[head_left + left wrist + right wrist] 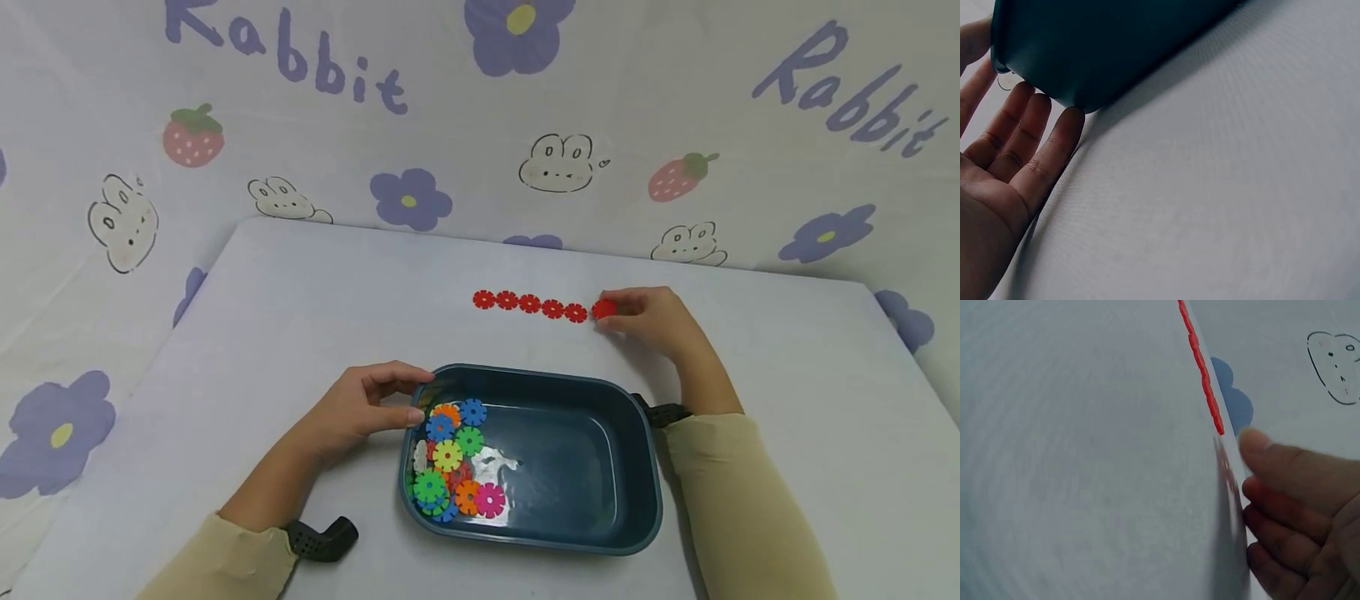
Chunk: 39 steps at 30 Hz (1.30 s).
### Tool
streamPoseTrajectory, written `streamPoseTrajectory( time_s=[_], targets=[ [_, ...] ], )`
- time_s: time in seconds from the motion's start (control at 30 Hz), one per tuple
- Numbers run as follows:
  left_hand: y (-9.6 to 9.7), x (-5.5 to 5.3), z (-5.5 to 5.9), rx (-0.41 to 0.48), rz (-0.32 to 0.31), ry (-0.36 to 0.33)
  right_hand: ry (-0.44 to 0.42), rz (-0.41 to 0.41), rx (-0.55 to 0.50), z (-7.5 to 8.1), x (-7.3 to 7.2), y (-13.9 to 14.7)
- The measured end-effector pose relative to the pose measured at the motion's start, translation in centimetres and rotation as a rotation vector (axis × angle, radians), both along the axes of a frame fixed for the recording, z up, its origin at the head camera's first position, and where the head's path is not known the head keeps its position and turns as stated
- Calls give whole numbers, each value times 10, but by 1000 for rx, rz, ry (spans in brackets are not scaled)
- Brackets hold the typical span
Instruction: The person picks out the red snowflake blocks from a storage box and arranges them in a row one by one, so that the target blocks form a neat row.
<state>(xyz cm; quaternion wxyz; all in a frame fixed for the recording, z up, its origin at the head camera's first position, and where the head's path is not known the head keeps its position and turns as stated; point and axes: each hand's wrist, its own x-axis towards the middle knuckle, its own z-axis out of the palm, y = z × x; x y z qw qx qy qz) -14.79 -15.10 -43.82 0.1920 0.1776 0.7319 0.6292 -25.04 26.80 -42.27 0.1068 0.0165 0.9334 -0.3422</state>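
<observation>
My right hand (652, 317) pinches a red notched disc (603, 309) between thumb and fingers, just off the right end of a row of red discs (530, 303) on the table. Those discs lie edge to edge; the right wrist view shows the row (1202, 372) almost edge-on, and there the held disc is hidden by the hand (1297, 512). My left hand (367, 400) holds the left end of a dark blue basin (555, 544), thumb at the rim. In the left wrist view its fingertips touch the basin's outer wall (1104, 44).
Notched discs (447, 455) in several colours are heaped at the basin's left end. A white cloth covers the table (337, 292); behind it hangs a printed backdrop (465, 125). Black straps with a black piece (322, 540) show by the sleeves.
</observation>
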Motion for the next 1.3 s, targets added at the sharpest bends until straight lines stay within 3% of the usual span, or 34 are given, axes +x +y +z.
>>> streamPoseTrajectory(
  time_s=[0.27, 0.8, 0.97, 1.13, 1.3],
  targets=[
    [-1, 0, -3, -12, 3, 10, 44, 76, 158, 2, 2, -10],
    [-3, 1, -5, -8, -14, 41, 102, 79, 179, -5, 5, -10],
    [-3, 0, -5, -14, -16, 37, 75, 62, 121, -3, 7, -5],
    [-2, -1, -4, -24, -12, 34, 76, -22, -28, 15, 15, 6],
    [-4, 1, -6, -18, -6, 29, 210, -27, -115, 52, 33, -1]
  ],
)
